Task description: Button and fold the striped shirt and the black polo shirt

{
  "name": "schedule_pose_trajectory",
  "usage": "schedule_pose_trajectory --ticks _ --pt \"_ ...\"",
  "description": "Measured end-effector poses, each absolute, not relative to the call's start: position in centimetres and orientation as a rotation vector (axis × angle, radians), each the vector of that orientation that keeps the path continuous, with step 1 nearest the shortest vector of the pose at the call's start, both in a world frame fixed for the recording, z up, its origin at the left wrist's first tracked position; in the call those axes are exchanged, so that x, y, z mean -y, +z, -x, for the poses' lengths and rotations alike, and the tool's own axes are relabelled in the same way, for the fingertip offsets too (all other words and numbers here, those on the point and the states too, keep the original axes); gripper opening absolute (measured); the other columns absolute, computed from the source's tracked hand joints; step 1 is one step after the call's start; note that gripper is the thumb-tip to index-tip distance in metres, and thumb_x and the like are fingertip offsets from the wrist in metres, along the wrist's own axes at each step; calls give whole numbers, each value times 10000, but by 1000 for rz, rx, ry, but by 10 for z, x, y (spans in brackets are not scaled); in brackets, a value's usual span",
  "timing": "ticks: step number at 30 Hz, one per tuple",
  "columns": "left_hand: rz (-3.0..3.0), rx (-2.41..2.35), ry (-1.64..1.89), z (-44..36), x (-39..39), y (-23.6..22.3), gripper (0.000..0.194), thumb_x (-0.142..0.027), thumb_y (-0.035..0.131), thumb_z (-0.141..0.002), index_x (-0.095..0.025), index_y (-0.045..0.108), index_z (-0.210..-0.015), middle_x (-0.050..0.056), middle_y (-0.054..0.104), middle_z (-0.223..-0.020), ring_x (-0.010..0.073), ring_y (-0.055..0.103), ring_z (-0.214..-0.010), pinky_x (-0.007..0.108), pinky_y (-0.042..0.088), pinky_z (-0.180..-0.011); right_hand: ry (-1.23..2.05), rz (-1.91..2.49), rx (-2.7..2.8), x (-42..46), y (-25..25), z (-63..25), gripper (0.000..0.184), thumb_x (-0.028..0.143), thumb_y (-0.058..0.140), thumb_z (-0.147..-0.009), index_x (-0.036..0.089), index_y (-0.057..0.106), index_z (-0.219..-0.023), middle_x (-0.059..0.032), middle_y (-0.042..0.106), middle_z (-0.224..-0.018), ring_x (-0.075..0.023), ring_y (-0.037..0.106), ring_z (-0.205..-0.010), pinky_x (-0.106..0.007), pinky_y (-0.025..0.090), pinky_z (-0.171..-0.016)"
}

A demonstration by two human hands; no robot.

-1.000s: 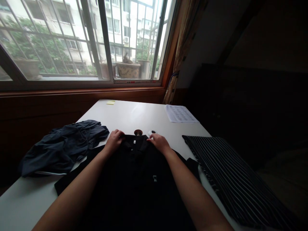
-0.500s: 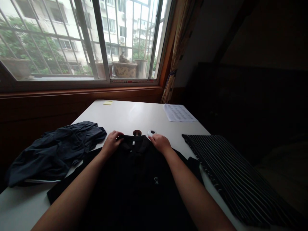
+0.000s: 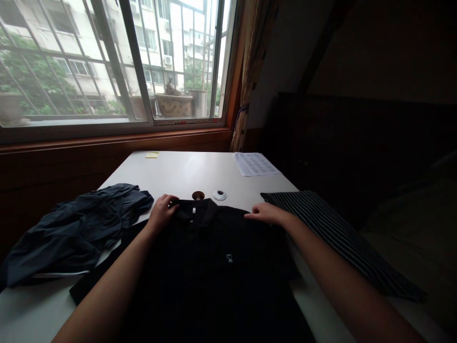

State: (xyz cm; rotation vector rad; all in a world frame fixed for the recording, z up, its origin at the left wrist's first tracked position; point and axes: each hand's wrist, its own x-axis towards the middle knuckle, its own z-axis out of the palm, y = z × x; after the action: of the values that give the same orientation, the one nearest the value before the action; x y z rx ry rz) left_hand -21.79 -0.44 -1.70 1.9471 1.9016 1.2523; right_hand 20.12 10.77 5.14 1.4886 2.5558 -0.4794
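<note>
Black short-sleeved polo shirt (image 3: 214, 243) lies front-up on white smooth-topped table (image 3: 171, 166). Step judged: straightening collar and shoulder. Left hand (image 3: 162, 213) pinches collar edge; right hand (image 3: 267, 213), fingers curled, at shoulder edge, cloth grip cannot be told. Further spreading would call for light, even tension.

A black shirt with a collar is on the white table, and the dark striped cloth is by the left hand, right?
Almost! The dark striped cloth is by the right hand, not the left hand; the head view shows it. The black shirt is on the white table.
</note>
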Motion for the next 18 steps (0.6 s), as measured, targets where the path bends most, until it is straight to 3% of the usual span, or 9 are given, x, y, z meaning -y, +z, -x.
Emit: schedule_pose_trajectory --ticks 4,9,11,14,18 --pt "-1951 -1893 1270 217 6 -15 191 -277 639 -838 -229 692 -1015 45 623 -961 217 628 -865 377 535 -817 -1050 -1419 -2315 -96 63 -232 452 616 743 -726 179 758 -840 -60 755 -822 -216 677 -729 -267 449 -594" --pt "-1962 -1897 1277 217 7 -15 196 -279 635 -835 -230 694 -1016 43 625 -959 218 631 -867 369 533 -812 -1378 -1425 -2476 -80 67 -259 466 599 662 -811 191 720 -1029 -69 738 -1057 -224 673 -918 -266 491 -727" --pt "-1969 -1904 1275 217 6 -16 199 -280 640 -832 -230 696 -1016 44 626 -958 221 629 -869 376 529 -823 -1290 -1493 -2484 -79 66 -266 437 575 635 -842 189 691 -1039 -69 734 -1040 -214 669 -893 -260 485 -697" --pt "-1980 -1913 1265 218 5 -17 201 -283 647 -830 -227 699 -1015 46 628 -955 225 625 -868 383 524 -830 -895 -1561 -2454 -82 63 -271 296 465 623 -877 201 669 -1003 -42 739 -938 -194 669 -823 -246 464 -646" --pt "-1994 -1929 1247 220 5 -18 200 -287 654 -833 -234 703 -1020 42 635 -955 226 621 -879 382 519 -839 -448 -1639 -2459 -84 66 -268 162 366 693 -852 220 693 -922 -62 742 -960 -231 682 -890 -277 455 -701"
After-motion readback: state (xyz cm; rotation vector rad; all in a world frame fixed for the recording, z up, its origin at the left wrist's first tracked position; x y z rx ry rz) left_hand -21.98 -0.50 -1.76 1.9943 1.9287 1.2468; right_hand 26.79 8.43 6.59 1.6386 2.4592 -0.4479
